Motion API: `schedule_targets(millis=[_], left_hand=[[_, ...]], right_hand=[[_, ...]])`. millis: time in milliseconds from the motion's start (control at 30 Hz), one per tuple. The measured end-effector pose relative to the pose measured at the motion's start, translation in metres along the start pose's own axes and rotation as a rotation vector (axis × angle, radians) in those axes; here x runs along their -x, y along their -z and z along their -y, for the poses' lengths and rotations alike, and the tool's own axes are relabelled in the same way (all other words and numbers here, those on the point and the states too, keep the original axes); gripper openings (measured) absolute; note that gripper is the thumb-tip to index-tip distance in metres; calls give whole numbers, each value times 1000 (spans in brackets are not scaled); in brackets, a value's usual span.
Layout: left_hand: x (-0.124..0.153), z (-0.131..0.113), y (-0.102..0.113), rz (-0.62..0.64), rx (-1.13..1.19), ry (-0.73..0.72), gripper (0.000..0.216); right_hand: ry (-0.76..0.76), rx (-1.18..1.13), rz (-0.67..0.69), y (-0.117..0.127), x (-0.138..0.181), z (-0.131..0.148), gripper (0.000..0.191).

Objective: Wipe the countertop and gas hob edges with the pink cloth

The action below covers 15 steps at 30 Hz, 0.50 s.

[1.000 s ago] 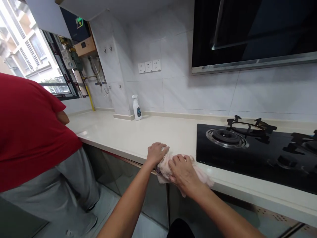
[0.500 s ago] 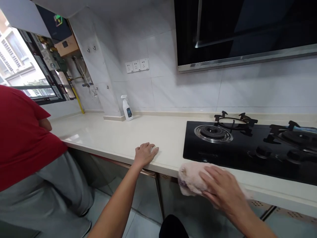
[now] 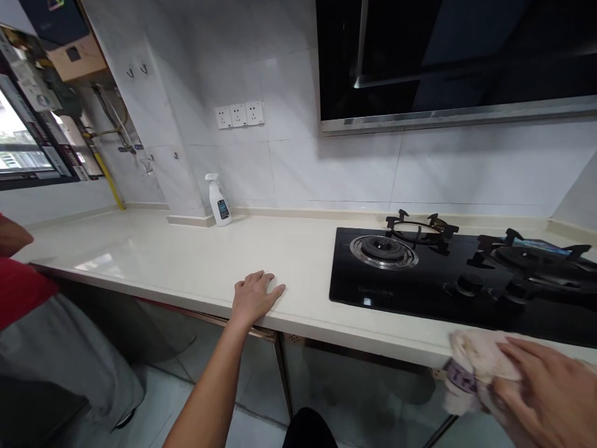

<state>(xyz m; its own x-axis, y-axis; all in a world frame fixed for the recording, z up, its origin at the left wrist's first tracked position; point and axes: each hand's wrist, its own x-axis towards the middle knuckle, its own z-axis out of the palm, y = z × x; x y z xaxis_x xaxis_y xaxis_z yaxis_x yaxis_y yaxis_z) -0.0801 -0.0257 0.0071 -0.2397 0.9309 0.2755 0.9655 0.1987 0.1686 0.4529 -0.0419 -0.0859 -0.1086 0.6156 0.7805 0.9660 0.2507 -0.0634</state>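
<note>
Right hand: the right hand [image 3: 545, 392] lies at the lower right corner of the view, fingers stretched out to the left and spread over the cloth [image 3: 473, 367], pressing it down rather than clenching it; whether the thumb grips beneath cannot be seen.
Cloth: a pale, bunched rag with a purple mark sits on the front edge of the table [image 3: 177, 261], just in front of the hob [image 3: 420, 298], and partly hangs over that edge.
Cloth axis: its long axis runs along the table's front edge, left to right; the bunched, purple-marked end points left and the other end disappears under the hand.
Left hand: the left hand [image 3: 254, 297] rests open, palm down, on the table near its front edge, fingers pointing right towards the hob, well apart from the cloth.
Hob: black glass with two burners, set into the table to the right; one pan support sits off its burner, towards the wall.
Spray bottle: a white spray bottle [image 3: 218, 200] stands upright against the tiled wall, far from both hands.
Wall: three sockets [image 3: 239, 115] sit above the bottle; a dark hood [image 3: 443, 56] hangs over the hob.
Bystander: another person [image 3: 28, 323], in red top and grey trousers, stands at the far left.
</note>
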Motion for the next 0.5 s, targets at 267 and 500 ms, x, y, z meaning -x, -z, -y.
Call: schedule_targets(millis=[267, 500], left_hand=[[-2, 5, -1, -7, -24, 4, 50], [-8, 13, -6, -3, -55, -4, 52]], right_hand=[[143, -256, -8, -28, -24, 214, 34], [236, -416, 21, -24, -36, 226, 35]])
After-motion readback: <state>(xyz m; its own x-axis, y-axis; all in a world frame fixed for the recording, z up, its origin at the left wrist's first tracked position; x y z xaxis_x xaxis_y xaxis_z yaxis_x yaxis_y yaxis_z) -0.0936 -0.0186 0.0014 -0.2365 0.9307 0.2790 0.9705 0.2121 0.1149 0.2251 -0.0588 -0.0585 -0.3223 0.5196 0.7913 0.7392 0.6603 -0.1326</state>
